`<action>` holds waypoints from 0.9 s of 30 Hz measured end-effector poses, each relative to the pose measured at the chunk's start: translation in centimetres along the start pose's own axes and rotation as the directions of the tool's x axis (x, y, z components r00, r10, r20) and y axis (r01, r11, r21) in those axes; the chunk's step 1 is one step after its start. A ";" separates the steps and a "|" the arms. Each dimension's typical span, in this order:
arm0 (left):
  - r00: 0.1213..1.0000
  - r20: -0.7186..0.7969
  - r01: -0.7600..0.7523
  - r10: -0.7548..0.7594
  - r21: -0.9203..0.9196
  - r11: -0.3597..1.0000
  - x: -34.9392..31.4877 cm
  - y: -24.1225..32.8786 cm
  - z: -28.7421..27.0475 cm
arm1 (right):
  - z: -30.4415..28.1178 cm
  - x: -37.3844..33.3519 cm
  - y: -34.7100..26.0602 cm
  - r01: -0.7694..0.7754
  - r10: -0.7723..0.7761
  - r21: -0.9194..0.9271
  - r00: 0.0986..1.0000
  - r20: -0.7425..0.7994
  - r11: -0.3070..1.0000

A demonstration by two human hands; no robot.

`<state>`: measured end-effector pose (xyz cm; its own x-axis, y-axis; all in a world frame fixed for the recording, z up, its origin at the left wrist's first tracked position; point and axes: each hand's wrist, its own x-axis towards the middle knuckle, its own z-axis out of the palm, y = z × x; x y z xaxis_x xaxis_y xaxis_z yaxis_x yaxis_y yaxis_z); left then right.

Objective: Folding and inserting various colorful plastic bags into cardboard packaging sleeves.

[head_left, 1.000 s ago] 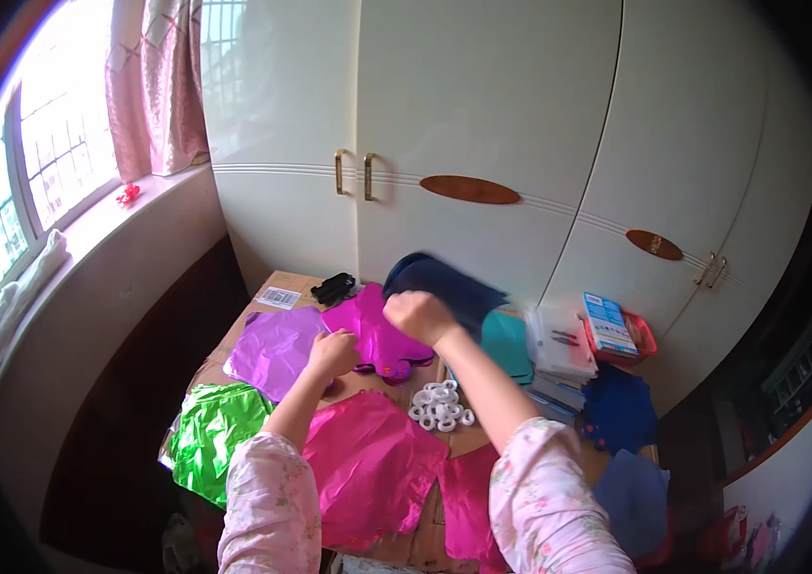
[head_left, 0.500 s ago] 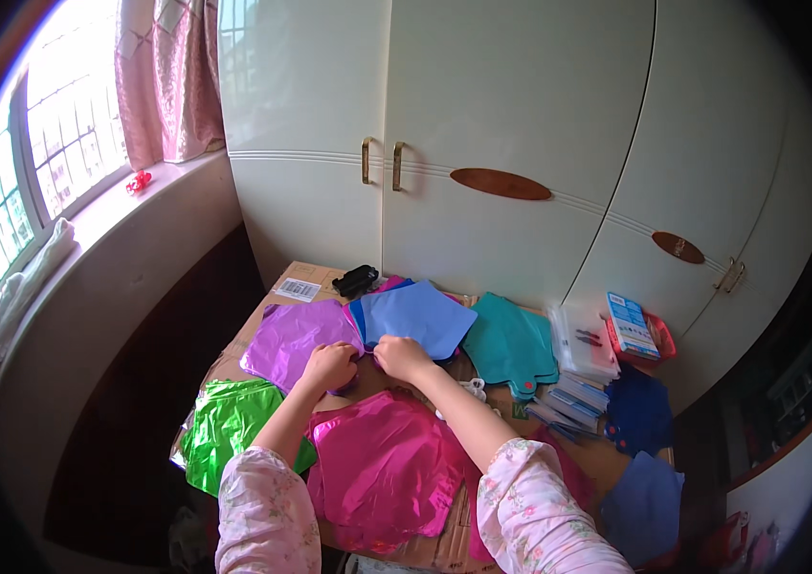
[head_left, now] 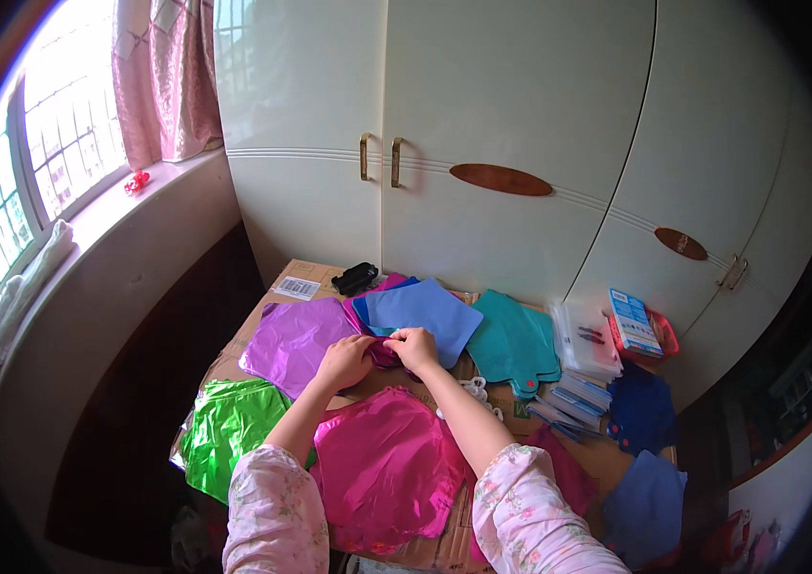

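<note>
At the middle of the cardboard, my left hand and my right hand are close together with bent fingers, both pinching a bunched dark magenta piece of thin, shiny material. Much of it is hidden by my fingers. Just beyond my hands lie a purple foil sheet and a light blue sheet, with darker blue and magenta edges under it. Nearer to me, between my forearms, a pile of bright pink foil sheets lies flat.
Around them are green foil, teal sheets, small white plastic pieces, a clear box, a stack of thin packets, navy sheets and a red basket. White cabinets stand behind the cardboard.
Both hands have shifted slightly right. More of the dark magenta piece now shows between them, and the light blue sheet appears a little further right. The view has moved slightly.
</note>
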<state>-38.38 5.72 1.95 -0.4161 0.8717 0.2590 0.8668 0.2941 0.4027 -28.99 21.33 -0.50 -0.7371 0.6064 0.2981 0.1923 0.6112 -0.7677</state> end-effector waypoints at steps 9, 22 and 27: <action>0.991 0.105 -0.090 0.080 0.089 0.992 0.2 -1.8 2.2 | -0.5 1.2 0.5 -0.105 0.106 0.194 0.994 0.009 0.975; 0.977 0.210 -0.073 0.031 0.195 0.978 0.6 -0.2 2.1 | -18.4 8.0 3.2 -0.074 0.425 0.670 0.822 -0.378 0.739; 0.972 0.230 -0.082 0.041 0.174 0.981 1.0 0.6 1.9 | -22.2 8.7 2.8 0.113 0.388 0.642 0.713 -0.584 0.758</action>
<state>-37.78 7.47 0.74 -0.3057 0.9498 0.0661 0.9327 0.2848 0.2213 -20.48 39.55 12.53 -0.0730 0.9666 0.2458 -0.3540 0.2053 -0.9124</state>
